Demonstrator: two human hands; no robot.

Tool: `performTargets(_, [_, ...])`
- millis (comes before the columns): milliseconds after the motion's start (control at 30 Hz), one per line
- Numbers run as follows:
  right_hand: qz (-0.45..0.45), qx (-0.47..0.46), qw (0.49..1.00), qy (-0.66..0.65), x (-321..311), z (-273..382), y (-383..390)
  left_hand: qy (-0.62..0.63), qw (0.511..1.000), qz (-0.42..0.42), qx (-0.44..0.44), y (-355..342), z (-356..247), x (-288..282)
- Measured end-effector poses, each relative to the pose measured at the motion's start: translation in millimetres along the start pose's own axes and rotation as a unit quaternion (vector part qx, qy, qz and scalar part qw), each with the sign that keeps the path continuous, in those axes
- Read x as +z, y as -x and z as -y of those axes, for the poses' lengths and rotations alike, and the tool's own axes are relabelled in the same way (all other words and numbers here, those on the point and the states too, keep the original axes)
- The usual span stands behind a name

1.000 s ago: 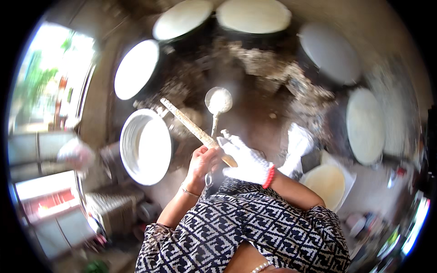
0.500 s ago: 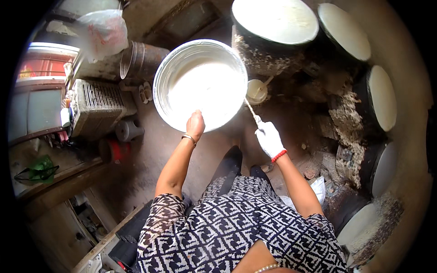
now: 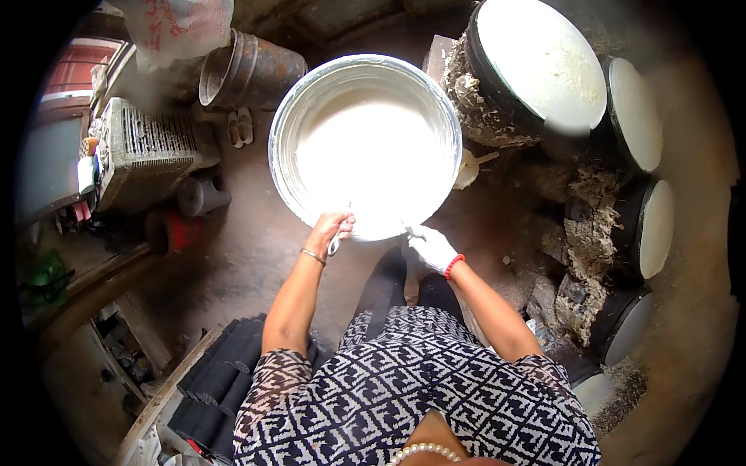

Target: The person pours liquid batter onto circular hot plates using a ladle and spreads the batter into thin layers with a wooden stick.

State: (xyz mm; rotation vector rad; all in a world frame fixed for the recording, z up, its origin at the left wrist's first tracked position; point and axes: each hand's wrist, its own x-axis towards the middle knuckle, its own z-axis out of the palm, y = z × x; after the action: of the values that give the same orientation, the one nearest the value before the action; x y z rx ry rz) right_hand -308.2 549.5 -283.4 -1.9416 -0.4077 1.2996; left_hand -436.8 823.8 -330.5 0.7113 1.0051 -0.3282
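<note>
A large metal basin point(image 3: 281, 175) holds a smooth white batter-like mix, with white smears round its inner wall. At its near rim on the left, my bare left hand point(image 3: 334, 227) is closed round a slim metal utensil whose shiny end point(image 3: 334, 247) shows below the fist; its kind I cannot make out. My right hand point(image 3: 433, 248), in a white glove, is closed at the near rim to the right. A pale thin stick point(image 3: 407, 227) shows at its fingers, foreshortened against the white mix; whether it dips into it I cannot tell.
Black pots with white round tops point(image 3: 544, 66) curve along the right on a crumbling stove point(image 3: 587, 225). A small pale bowl point(image 3: 466, 169) lies behind the basin's right side. Left are a rusty bucket point(image 3: 268, 71), a grey slatted box point(image 3: 148, 147), slippers point(image 3: 239, 128) and black cylinders point(image 3: 214, 373).
My gloved right hand has come left and down to the basin's near rim with the stick. Metal now shows in my left fist. The view has shifted, with the basin larger in it.
</note>
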Motion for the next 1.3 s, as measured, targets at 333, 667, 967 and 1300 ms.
performTargets(333, [-0.152,-0.208,0.957,0.133,-22.5,9.3,69.8,-0.609,0.724,-0.13,0.295,86.0,-64.9,8.1])
performTargets(667, [0.079,0.114,0.987,-0.085,4.4,-7.0,-15.1,-0.132,0.983,-0.122,0.04,-46.6,49.2,-25.4])
performTargets(967, [-0.222,-0.261,0.905,0.253,-45.8,-7.4,49.5,0.047,0.988,0.056,0.137,116.1,-12.9,45.1])
performTargets(1300, [-0.397,-0.541,0.713,0.203,-111.5,157.3,108.2,-0.074,0.902,-0.021,0.425,320.5,-94.4,185.4])
